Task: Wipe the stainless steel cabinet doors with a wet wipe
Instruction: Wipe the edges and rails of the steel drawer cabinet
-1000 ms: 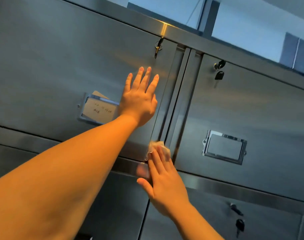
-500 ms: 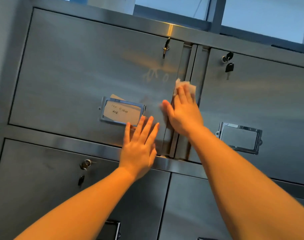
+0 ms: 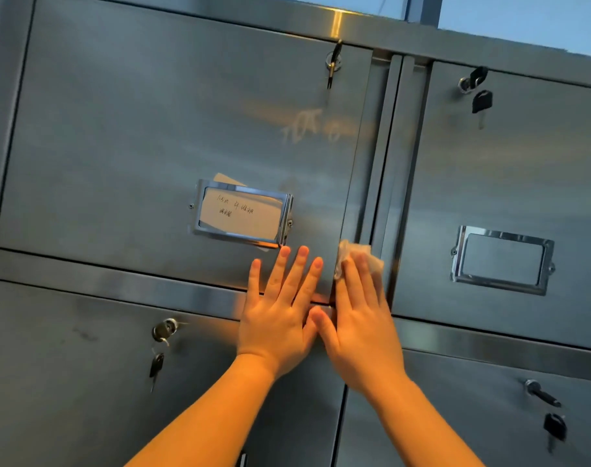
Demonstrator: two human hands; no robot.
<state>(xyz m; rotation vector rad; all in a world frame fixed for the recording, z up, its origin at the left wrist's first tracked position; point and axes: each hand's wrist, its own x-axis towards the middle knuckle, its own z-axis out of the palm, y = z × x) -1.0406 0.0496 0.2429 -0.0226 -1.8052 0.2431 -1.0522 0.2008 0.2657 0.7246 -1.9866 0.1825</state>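
A person's right hand [image 3: 361,325], fingers straight and together, presses a crumpled white wet wipe [image 3: 356,256] against the lower right edge of the brushed stainless steel upper-left cabinet door [image 3: 119,146]. The left hand [image 3: 280,315], at the wipe's nine o'clock, lies flat with fingers spread.

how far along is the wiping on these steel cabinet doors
Done: hard to say; faint streaks on the upper left door suggest some wiping. In hand: the right hand presses the wet wipe flat against that door's right edge, the left hand flat beside it. Left: the upper right door and lower doors show no clear wipe marks.
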